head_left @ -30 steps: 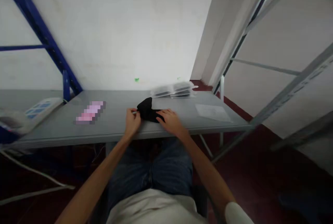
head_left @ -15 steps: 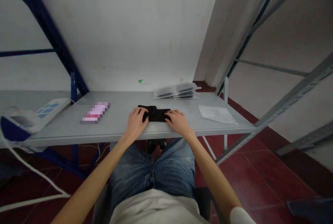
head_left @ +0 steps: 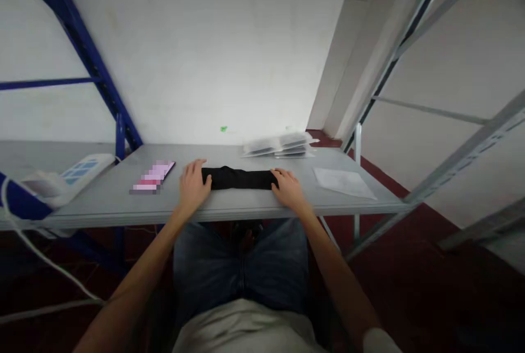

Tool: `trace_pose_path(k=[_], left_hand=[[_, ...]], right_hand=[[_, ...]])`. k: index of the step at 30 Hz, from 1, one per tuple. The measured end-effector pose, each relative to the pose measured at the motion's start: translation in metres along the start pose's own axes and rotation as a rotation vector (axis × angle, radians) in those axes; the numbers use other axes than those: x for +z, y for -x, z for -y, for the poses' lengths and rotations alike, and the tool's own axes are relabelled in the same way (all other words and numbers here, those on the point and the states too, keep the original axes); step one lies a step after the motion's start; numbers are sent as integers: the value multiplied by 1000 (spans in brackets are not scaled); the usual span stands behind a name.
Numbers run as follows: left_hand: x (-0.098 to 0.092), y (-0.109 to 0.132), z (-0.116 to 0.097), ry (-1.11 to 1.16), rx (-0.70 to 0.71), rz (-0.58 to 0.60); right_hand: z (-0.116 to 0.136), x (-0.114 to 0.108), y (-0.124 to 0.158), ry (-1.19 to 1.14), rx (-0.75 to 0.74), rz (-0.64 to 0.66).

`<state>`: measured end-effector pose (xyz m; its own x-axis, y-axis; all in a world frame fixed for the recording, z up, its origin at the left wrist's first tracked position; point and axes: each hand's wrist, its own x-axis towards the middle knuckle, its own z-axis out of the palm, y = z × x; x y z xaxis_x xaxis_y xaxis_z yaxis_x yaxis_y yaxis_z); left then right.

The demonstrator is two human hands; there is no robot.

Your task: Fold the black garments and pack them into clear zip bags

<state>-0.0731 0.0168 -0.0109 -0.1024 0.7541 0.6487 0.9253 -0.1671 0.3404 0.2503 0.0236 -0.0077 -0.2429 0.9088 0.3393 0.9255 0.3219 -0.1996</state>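
Observation:
A black strip of folded cloth (head_left: 240,178) lies stretched flat along the front part of the grey table. Its left end is held by my left hand (head_left: 193,184), with the thumb at the near edge and the fingers at the far side. At the other end my right hand (head_left: 287,186) grips the cloth, thumb in front and fingers over the top corner. Whether the cloth is a garment or a band, I cannot tell.
A phone with a blurred pink screen (head_left: 155,175) lies to the left. Clear plastic bags (head_left: 279,144) are stacked at the back, and a flat white packet (head_left: 343,182) lies right. A white device (head_left: 84,175) stands far left on the table (head_left: 246,206).
My left hand has moved left, away from the right hand. The black cloth, bunched and short before, is now drawn out longer and flatter. My right hand has shifted slightly right.

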Motion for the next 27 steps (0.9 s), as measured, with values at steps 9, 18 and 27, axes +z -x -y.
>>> trace_pose_path(k=[9,18,27], left_hand=[[24,-11,25,71,81,194],[-19,-20,7,155,66,187],[-75,24,18,192,267,552]], right_hand=[[-7,11,-28,12,10,9],[-21,-9,-11,-228,-94,-166],[-42,-27,51,-397,-300,106]])
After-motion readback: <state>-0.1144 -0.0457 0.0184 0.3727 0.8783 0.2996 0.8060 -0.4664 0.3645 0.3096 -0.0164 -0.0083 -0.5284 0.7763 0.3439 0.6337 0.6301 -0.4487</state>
